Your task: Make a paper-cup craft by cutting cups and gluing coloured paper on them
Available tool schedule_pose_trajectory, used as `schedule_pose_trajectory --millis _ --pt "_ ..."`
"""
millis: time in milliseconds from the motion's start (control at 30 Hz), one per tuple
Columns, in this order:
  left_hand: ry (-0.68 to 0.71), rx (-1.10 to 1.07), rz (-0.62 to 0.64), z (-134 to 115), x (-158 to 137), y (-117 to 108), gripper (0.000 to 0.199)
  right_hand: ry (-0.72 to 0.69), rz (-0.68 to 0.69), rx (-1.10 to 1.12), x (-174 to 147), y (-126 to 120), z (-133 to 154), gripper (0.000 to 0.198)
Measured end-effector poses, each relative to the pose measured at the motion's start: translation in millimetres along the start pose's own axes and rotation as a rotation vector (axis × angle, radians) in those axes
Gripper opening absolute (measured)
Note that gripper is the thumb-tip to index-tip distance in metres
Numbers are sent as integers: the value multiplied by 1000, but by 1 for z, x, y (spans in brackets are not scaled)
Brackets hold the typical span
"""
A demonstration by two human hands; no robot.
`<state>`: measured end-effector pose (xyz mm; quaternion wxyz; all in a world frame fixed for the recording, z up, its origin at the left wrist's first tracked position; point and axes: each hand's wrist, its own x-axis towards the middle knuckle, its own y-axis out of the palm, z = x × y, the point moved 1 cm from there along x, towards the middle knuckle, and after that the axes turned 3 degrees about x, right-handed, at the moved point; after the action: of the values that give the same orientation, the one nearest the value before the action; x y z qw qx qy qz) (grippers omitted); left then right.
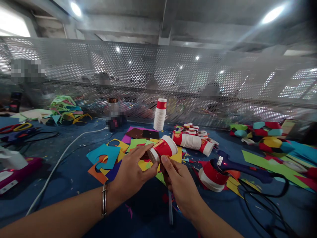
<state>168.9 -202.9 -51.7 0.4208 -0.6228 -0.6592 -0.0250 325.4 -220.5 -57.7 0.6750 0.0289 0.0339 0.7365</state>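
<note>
A red and white paper cup (164,148) is tilted on its side above the table. My left hand (132,172) grips its narrower end between thumb and fingers. From the right, my right hand (182,185) has its thumb against the cup's lower side and its other fingers curled, partly hidden. Below that hand a clear glue stick (170,208) shows; I cannot tell whether the hand touches it. Under and behind the cup lie coloured paper scraps (104,157). To the right, a dark blue glue gun (242,168) rests on another red and white cup (213,177).
Stacked paper cups (159,117) stand at the back, with another stack (192,141) lying nearer. A white cable (66,152) crosses the left side near a magenta power strip (22,170). Scissors (16,127) lie far left. A perforated metal screen (138,72) closes the back.
</note>
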Motion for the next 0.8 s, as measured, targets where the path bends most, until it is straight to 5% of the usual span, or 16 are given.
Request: schedule_pose_trajectory --millis 133,400,800 --pt "13 -10 -10 1 -2 1 50 -9 5 -14 0 0 1 58" --pt "-293 -502 37 6 2 14 42 -12 12 -21 5 -3 -4 53" --pt "-245 -345 -5 2 2 11 40 -19 3 -65 7 -4 -7 53"
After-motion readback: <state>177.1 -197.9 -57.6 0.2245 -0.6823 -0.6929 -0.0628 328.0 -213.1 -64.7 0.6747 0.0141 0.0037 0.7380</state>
